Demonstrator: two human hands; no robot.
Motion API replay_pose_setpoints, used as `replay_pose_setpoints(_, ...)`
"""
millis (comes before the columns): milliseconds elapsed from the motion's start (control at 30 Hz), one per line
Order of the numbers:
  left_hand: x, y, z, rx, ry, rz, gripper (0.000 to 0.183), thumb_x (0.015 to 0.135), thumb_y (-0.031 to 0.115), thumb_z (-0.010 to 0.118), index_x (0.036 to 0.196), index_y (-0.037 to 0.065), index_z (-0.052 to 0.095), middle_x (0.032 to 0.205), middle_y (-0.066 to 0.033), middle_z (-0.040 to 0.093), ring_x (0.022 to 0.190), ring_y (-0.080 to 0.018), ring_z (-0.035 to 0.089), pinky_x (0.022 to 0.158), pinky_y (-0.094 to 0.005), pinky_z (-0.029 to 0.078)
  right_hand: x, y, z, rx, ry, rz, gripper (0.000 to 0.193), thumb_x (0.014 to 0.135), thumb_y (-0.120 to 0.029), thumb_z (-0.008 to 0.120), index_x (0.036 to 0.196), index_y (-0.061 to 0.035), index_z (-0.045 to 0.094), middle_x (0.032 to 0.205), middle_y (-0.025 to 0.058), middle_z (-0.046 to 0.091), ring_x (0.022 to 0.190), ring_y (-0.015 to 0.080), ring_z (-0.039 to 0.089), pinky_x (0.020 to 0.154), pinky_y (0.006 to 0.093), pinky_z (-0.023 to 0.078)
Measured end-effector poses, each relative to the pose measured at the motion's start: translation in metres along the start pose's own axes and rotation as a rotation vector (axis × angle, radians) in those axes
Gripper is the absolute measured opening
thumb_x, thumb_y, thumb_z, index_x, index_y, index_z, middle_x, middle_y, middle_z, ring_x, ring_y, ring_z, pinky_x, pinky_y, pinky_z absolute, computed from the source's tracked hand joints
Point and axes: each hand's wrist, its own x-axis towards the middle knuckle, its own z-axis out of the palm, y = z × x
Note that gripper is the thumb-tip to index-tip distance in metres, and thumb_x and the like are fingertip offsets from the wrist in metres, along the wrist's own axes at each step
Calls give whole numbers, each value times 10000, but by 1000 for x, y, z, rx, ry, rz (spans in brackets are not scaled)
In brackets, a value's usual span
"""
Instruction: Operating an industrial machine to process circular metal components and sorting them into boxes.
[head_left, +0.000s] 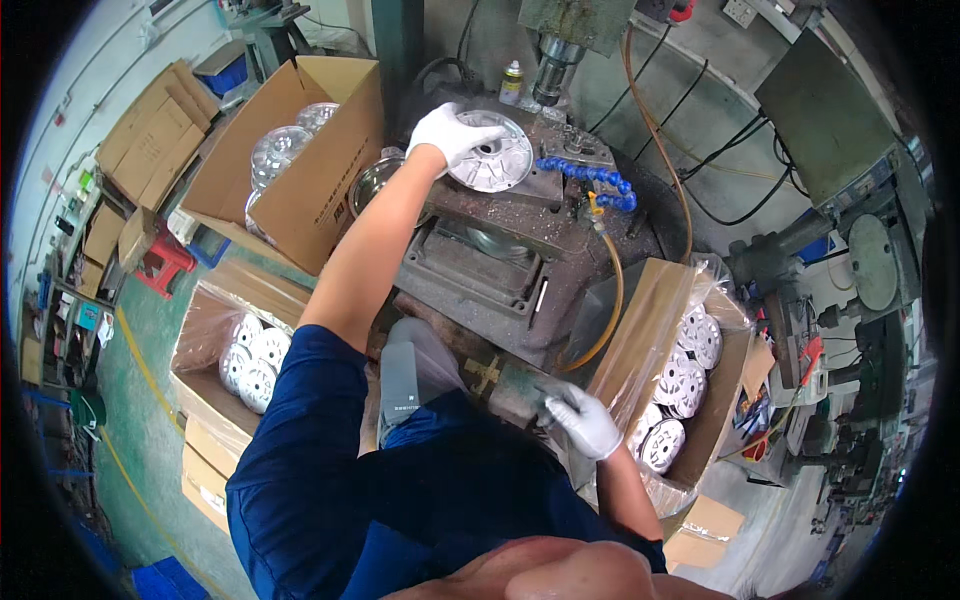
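My left hand (452, 135), in a white glove, grips the left rim of a round silver metal disc (498, 165) with ribs and a centre hole. The disc lies on the metal bed (480, 230) of a drilling machine, below and left of its spindle (555, 70). Close to my body, my right hand (585, 422), gloved too, has its fingers curled. A blurred greyish shape is at its fingertips, too unclear to name. Next to my left forearm a shiny round metal dish (372, 187) sits partly hidden.
Cardboard boxes of metal discs stand at the far left (345, 110), near left (195, 330) and right (640, 330). A blue segmented coolant hose (590, 172) and a spray can (511, 84) are on the machine. An orange hose (615, 300) hangs beside it.
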Motion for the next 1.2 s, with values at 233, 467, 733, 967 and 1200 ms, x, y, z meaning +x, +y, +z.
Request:
replay_pose_setpoints(233,26,13,3,251,-214,-95,953,619,749,657,1153,-39,642,1157,-251,633,1083,-346,625,936,-374,484,-19,26,-6,217,166,99,365,972,-156,558,1285,27,525,1077,52,626,943,111,566,830,262,470)
replay_pose_setpoints(467,34,10,6,406,-251,-182,957,648,793,602,1107,-44,663,1150,-247,635,1076,-345,629,914,-383,491,-16,34,-14,46,215,40,343,962,-194,585,1220,30,555,1093,79,633,976,135,570,866,278,466)
replay_pose_setpoints(733,29,-3,8,368,-243,-165,871,691,731,625,1001,-81,687,955,-256,683,917,-346,670,823,-386,501,-28,42,-12,2,232,38,292,968,-174,575,1188,18,563,1025,47,637,854,101,579,738,250,484)
replay_pose_setpoints(967,44,-18,21,322,-219,-72,898,621,768,653,981,-53,708,961,-207,696,881,-295,669,787,-348,513,-30,39,-10,-165,307,59,412,927,-290,626,1189,25,584,1082,140,670,1011,190,616,906,337,471)
replay_pose_setpoints(1200,45,-8,12,285,-178,-68,846,670,717,663,988,-67,686,952,-234,693,911,-320,684,779,-378,510,-24,38,-3,-17,254,84,354,952,-178,598,1246,16,556,1043,82,645,937,138,585,851,281,476)
